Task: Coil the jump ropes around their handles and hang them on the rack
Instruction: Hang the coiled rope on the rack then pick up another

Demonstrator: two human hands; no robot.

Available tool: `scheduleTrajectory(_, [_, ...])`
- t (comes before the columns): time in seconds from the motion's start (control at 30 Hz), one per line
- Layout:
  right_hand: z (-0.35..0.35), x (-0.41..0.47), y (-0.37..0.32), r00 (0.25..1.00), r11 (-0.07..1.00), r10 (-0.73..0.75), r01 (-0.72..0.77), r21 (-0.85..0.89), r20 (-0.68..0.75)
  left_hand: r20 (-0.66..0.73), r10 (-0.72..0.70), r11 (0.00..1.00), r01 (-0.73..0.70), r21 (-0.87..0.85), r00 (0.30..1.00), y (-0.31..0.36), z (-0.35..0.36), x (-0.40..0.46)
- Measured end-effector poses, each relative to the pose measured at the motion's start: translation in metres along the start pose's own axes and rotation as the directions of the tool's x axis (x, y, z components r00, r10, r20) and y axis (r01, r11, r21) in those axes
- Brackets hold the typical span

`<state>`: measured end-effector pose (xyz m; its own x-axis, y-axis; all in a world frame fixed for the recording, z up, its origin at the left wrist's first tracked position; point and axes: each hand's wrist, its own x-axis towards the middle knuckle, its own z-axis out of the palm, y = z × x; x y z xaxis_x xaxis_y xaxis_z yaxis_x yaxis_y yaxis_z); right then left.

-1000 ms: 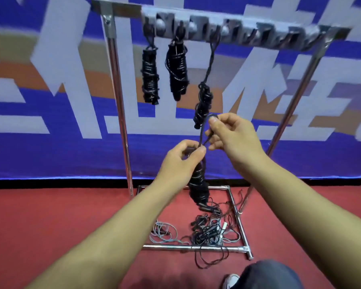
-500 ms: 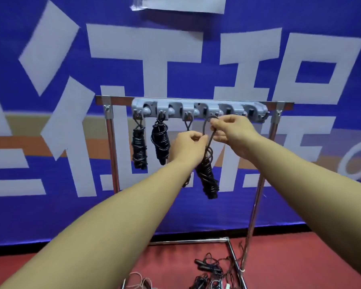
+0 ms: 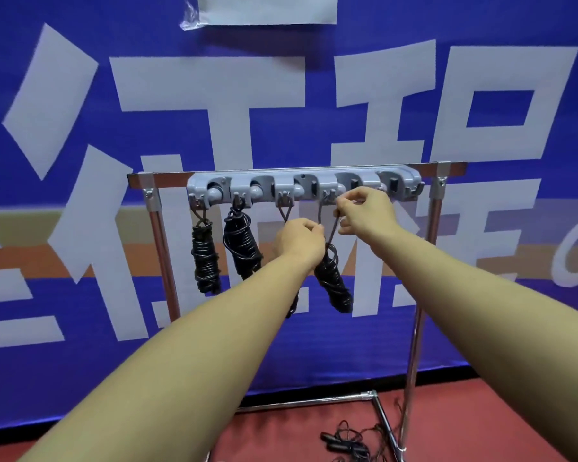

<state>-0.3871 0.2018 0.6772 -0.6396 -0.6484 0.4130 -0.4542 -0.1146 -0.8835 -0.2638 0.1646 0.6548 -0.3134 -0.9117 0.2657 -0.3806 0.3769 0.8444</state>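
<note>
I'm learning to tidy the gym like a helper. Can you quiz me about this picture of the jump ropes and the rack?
1. True or false: the right hand pinches a rope loop up by a hook on the grey hook bar.
2. What does the left hand hold? A) a coiled rope B) the rack's pole C) nothing
3. Fill in: more uncoiled ropes lie on the red ____.

Key: 1 true; 2 A; 3 floor.
</note>
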Motion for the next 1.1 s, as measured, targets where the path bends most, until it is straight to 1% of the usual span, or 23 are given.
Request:
scheduleTrajectory(0.1, [-0.001,-0.013,0.004,1.000,0.997,-0.013,0.013,-0.079,-0.001,-0.030,0.025,1.000,-0.025,0.005,0.999,-0.008,-0.001,-0.008])
scheduleTrajectory(0.17, [-0.002,-0.028,0.007,1.000,0.996,0.014,-0.012,-0.090,0.020,-0.027,0.038,0.999,-0.038,-0.004,0.999,-0.018,-0.003,-0.017])
scheduleTrajectory(0.23, [0.000,-0.049,0.017,0.991,0.995,0.070,-0.061,-0.076,0.110,0.022,0.015,1.000,-0.014,-0.022,1.000,-0.038,0.000,-0.028])
scheduleTrajectory(0.3, [0.007,-0.078,0.035,0.964,0.986,0.122,-0.089,-0.143,0.238,0.078,-0.022,0.999,0.020,0.030,0.997,-0.065,0.006,-0.042])
scheduleTrajectory(0.43, [0.034,-0.137,0.091,0.867,0.958,0.219,-0.104,-0.267,0.448,0.145,-0.126,0.981,0.101,0.167,0.981,-0.139,0.019,-0.079])
scheduleTrajectory(0.57, [0.073,-0.188,0.159,0.721,0.923,0.341,-0.134,-0.362,0.603,0.219,-0.255,0.931,0.178,0.320,0.942,-0.227,0.029,-0.120])
scheduleTrajectory(0.7, [0.118,-0.227,0.226,0.602,0.878,0.449,-0.159,-0.452,0.660,0.271,-0.403,0.860,0.260,0.439,0.874,-0.315,0.030,-0.148])
scheduleTrajectory(0.77, [0.140,-0.240,0.255,0.551,0.852,0.488,-0.130,-0.508,0.677,0.307,-0.468,0.814,0.268,0.516,0.829,-0.354,0.026,-0.153])
scheduleTrajectory(0.9, [0.189,-0.254,0.307,0.465,0.808,0.536,-0.043,-0.587,0.704,0.405,-0.523,0.755,0.187,0.628,0.751,-0.418,0.017,-0.145])
scheduleTrajectory(0.97, [0.215,-0.259,0.334,0.429,0.798,0.549,-0.012,-0.603,0.717,0.425,-0.546,0.742,0.182,0.645,0.722,-0.449,0.014,-0.138])
scheduleTrajectory(1.03, [0.239,-0.266,0.363,0.406,0.781,0.559,0.035,-0.623,0.723,0.432,-0.562,0.732,0.180,0.657,0.705,-0.478,0.016,-0.133])
scheduleTrajectory(1.1, [0.262,-0.274,0.396,0.371,0.755,0.577,0.098,-0.648,0.728,0.429,-0.566,0.729,0.185,0.659,0.704,-0.512,0.020,-0.131])
